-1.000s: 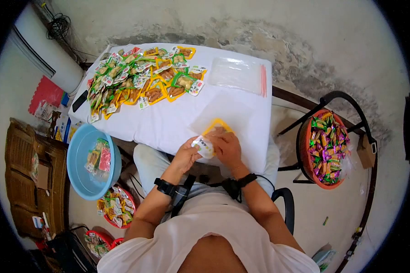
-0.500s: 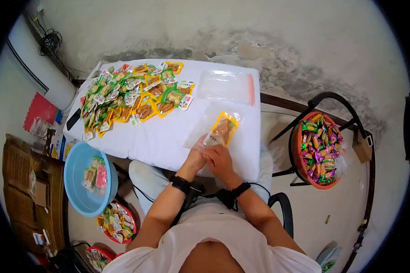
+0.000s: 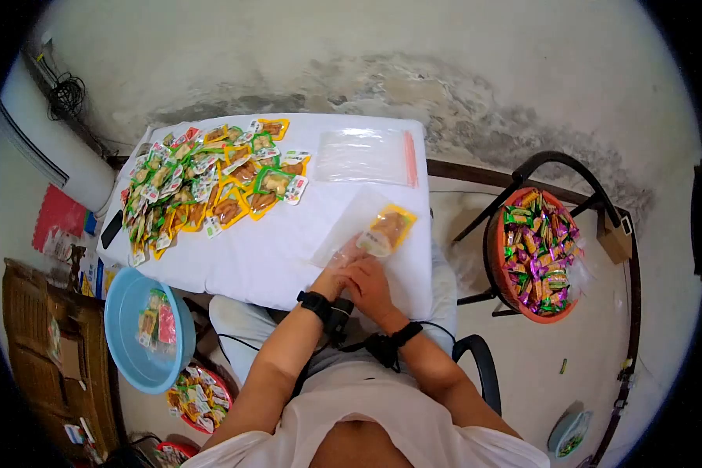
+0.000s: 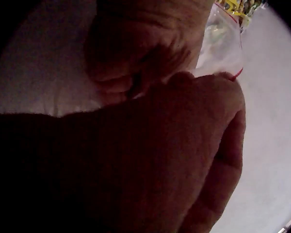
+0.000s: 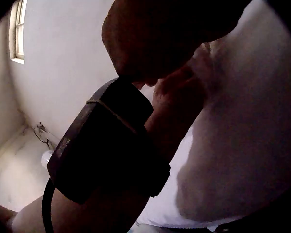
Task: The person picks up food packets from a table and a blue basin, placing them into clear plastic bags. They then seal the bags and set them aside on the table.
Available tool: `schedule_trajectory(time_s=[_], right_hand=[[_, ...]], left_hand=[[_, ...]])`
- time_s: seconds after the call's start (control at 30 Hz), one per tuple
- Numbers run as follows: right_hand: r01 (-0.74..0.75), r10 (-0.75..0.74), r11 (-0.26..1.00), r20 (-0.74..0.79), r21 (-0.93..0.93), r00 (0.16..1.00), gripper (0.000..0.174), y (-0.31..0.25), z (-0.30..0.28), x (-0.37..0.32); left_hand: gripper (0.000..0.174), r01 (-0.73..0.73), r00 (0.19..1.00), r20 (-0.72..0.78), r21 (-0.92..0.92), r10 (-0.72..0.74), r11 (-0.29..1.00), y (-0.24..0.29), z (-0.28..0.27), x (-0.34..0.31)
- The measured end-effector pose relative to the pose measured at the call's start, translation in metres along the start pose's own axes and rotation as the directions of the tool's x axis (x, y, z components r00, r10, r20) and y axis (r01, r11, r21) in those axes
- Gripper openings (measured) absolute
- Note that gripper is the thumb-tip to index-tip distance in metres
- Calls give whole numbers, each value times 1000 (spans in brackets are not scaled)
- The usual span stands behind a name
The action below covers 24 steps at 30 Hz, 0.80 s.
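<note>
"What is seen from the head camera?"

"A stained wall point(image 3: 351, 47) is met by the far edge of a white-covered table point(image 3: 265, 273). The table's left half is heaped with a pile of snack packs point(image 3: 203, 183), and a stack of clear bags point(image 3: 363, 156) is laid at its far right corner. A blue basin point(image 3: 123, 335) is placed left of the table, and an orange basket point(image 3: 550, 318) of wrapped sweets is held on a chair to its right."

"And the hands?"

"Over the table's near right part, a yellow-edged pack point(image 3: 395, 225) is enclosed by a clear bag point(image 3: 340, 225). The bag's near end is entered by the left hand point(image 3: 345, 264); whether the pack is pinched by it cannot be told. The near edge of the bag is gripped by the bent fingers of the right hand point(image 3: 369, 285)."

"From the left wrist?"

"Both hands are seen close together in shadow, with the bag's red edge caught beside the lower one's knuckles."

"From the right wrist?"

"A black strapped device point(image 5: 102, 141) is shown on a forearm; the fingers beyond are too dark to be read."
</note>
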State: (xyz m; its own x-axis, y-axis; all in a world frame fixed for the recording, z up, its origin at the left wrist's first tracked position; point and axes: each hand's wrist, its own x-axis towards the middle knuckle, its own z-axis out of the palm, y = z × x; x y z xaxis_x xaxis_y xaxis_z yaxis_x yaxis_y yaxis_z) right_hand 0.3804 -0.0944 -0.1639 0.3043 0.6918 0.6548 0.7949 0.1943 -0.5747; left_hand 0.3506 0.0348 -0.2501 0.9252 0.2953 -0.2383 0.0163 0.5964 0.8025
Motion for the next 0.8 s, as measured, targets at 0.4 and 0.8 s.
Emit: schedule_trajectory(time_s=[0.4,0.8], right_hand=[[-147,149,986,-13,80,989,13,8,-8,-8],[-236,234,969,35,71,972,10,7,-6,-10]], left_hand=[[52,-183,983,118,549,141,816,11,15,24],[53,65,997,-49,331,-52,941,55,3,-132]])
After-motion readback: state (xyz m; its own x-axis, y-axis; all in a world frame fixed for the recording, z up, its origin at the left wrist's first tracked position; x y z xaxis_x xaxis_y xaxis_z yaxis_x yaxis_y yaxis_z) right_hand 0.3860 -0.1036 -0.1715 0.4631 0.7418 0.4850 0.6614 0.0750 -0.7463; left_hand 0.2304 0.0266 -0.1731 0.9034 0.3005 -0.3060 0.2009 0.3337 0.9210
